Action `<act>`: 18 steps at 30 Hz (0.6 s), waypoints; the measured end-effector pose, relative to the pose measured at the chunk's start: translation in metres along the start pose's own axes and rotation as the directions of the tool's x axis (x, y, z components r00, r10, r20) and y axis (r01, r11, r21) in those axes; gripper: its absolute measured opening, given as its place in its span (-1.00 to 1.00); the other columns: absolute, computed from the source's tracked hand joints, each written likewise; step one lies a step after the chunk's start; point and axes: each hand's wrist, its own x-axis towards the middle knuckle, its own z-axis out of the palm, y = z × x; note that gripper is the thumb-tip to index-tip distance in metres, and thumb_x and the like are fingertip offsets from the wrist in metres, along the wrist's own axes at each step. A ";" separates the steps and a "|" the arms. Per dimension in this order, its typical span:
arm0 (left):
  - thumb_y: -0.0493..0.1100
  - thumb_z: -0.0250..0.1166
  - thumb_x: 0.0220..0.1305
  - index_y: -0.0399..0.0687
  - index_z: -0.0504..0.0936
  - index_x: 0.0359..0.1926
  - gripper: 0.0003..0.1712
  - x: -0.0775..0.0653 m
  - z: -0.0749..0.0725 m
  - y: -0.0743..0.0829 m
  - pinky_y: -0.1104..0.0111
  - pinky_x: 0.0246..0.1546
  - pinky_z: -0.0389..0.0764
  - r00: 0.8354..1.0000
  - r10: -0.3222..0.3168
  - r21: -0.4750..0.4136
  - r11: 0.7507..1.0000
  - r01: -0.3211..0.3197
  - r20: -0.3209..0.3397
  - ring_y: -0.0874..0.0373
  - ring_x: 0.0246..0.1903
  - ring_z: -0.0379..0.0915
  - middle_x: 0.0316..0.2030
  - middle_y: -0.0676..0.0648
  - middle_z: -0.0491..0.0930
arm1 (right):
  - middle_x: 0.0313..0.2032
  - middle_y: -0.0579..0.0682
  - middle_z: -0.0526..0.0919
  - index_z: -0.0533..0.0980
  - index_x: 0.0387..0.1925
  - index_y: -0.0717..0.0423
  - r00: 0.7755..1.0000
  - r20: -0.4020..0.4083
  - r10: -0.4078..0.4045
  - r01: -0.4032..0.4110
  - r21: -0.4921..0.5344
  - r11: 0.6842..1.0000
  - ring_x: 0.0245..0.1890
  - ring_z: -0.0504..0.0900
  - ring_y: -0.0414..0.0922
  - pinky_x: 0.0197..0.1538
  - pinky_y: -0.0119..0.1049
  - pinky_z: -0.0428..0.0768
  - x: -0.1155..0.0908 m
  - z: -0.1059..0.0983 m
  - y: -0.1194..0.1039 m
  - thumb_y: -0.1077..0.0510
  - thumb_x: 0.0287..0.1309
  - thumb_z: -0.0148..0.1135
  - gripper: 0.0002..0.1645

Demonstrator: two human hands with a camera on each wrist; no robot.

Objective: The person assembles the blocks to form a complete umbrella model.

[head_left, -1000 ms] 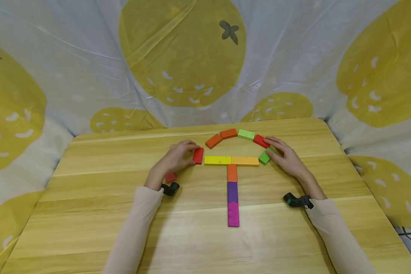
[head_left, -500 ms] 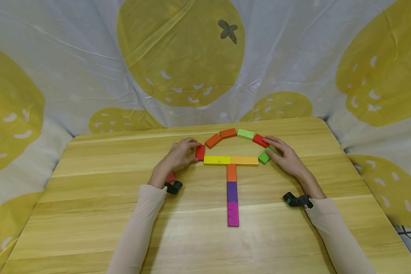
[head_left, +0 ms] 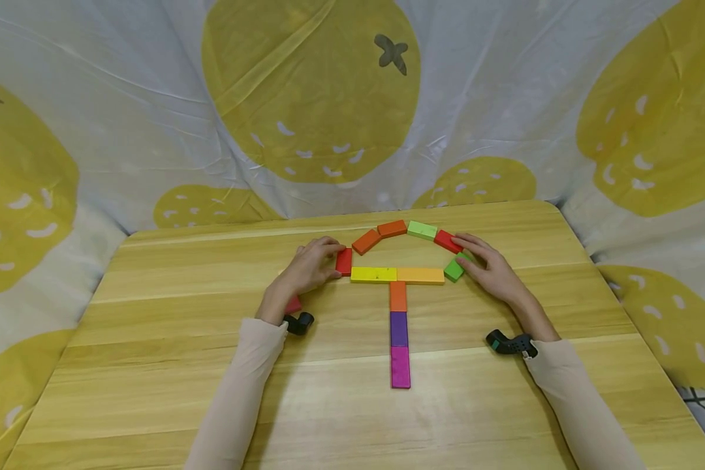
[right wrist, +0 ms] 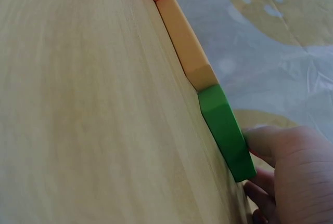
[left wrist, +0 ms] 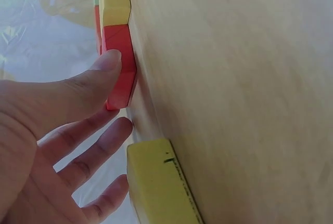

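Observation:
My left hand (head_left: 311,266) pinches a flat red block (head_left: 343,262) by its ends, thumb on the near end. That block stands at the left end of a yellow block (head_left: 373,275), touching it in the left wrist view. My right hand (head_left: 489,269) has its thumb against a green block (head_left: 455,268) and fingertips at another red block (head_left: 448,241). The green block meets the end of a light orange block (head_left: 421,277). Two orange blocks (head_left: 392,228) and a light green block (head_left: 422,230) continue the arch between the hands.
Below the arch runs a column of an orange block (head_left: 398,296), a purple block (head_left: 399,328) and a magenta block (head_left: 400,367). A pinkish-red block (head_left: 294,304) lies partly hidden by my left wrist. Another yellow block (left wrist: 161,182) lies near my left fingers. A patterned curtain (head_left: 311,91) hangs behind the table.
My left hand has slid the red block a little right and away from me, up to the yellow block's end, then stopped. My right hand has stayed in place.

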 end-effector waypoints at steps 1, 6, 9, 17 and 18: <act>-0.18 0.50 0.26 -0.23 0.57 0.33 -0.36 0.000 0.000 0.000 0.06 0.07 0.37 1.000 0.001 -0.001 1.000 -0.001 -0.004 -0.16 0.26 0.45 0.27 -0.21 0.54 | 0.56 0.23 0.23 0.39 0.47 0.18 1.000 -0.001 -0.001 0.001 0.004 1.000 0.60 0.09 0.28 0.52 0.37 0.12 0.000 0.000 0.000 0.19 0.50 0.18 -0.42; -0.19 0.51 0.25 -0.24 0.59 0.31 -0.37 -0.002 0.002 0.000 0.07 0.05 0.38 1.000 0.006 -0.006 1.000 -0.007 -0.030 -0.14 0.22 0.47 0.24 -0.21 0.55 | 0.56 0.21 0.22 0.38 0.48 0.16 1.000 0.003 0.005 -0.005 0.008 1.000 0.60 0.09 0.27 0.52 0.35 0.14 0.000 0.000 0.001 0.19 0.50 0.17 -0.42; -0.20 0.50 0.25 -0.25 0.59 0.31 -0.37 -0.002 0.003 0.000 0.06 0.07 0.37 0.999 0.005 -0.015 1.000 -0.006 -0.038 -0.14 0.22 0.47 0.25 -0.21 0.55 | 0.57 0.20 0.22 0.37 0.48 0.14 1.000 0.002 0.008 -0.008 -0.007 1.000 0.60 0.09 0.27 0.52 0.35 0.15 0.000 0.000 0.003 0.16 0.52 0.15 -0.42; -0.17 0.51 0.25 -0.26 0.58 0.32 -0.36 -0.004 0.006 -0.001 0.15 0.00 0.34 0.999 0.004 -0.007 1.000 -0.004 -0.053 -0.13 0.22 0.48 0.24 -0.21 0.55 | 0.57 0.22 0.20 0.36 0.50 0.15 1.000 0.010 -0.006 0.006 -0.013 1.000 0.59 0.08 0.31 0.50 0.39 0.14 0.001 0.000 0.005 0.13 0.54 0.12 -0.41; -0.17 0.51 0.25 -0.26 0.58 0.32 -0.36 -0.004 0.006 -0.001 0.15 -0.01 0.34 0.998 0.005 -0.007 1.000 -0.005 -0.055 -0.13 0.21 0.48 0.24 -0.21 0.55 | 0.57 0.22 0.21 0.36 0.49 0.15 1.000 0.009 -0.008 0.008 -0.011 1.000 0.59 0.08 0.31 0.50 0.39 0.14 0.001 0.000 0.005 0.13 0.54 0.12 -0.41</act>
